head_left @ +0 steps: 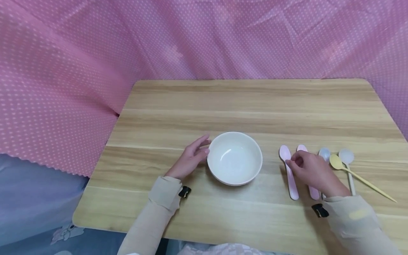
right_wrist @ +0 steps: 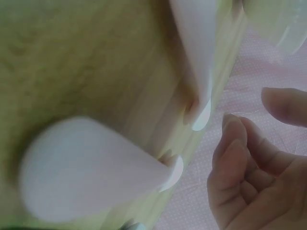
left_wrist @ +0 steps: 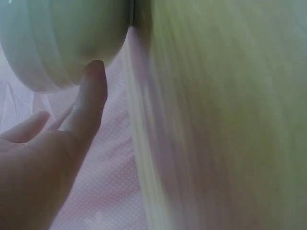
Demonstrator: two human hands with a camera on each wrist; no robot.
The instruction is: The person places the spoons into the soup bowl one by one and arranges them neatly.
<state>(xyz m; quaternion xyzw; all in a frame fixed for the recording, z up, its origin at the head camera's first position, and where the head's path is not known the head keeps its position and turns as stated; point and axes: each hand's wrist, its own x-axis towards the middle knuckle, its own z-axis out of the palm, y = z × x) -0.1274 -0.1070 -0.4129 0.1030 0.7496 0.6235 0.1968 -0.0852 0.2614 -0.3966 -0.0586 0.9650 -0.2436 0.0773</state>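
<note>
A white bowl (head_left: 234, 159) stands near the middle of the wooden table. At its left side is my left hand (head_left: 188, 161), fingers extended; in the left wrist view a fingertip (left_wrist: 94, 76) touches the bowl's outer wall. My right hand (head_left: 313, 171) hovers over the row of spoons, with loosely bent fingers and nothing between thumb and fingertips in the right wrist view. Its fingertips are close beside the leftmost pink spoon (head_left: 292, 182). A second pink spoon (head_left: 314, 193) lies partly hidden beneath that hand.
Right of the pink spoons lie a bluish spoon (head_left: 324, 153), partly covered by the hand, and a whitish spoon (head_left: 346, 156). A long-handled yellow spoon (head_left: 371, 182) crosses the whitish one. Pink dotted cloth (head_left: 204, 39) hangs behind the table (head_left: 178, 106).
</note>
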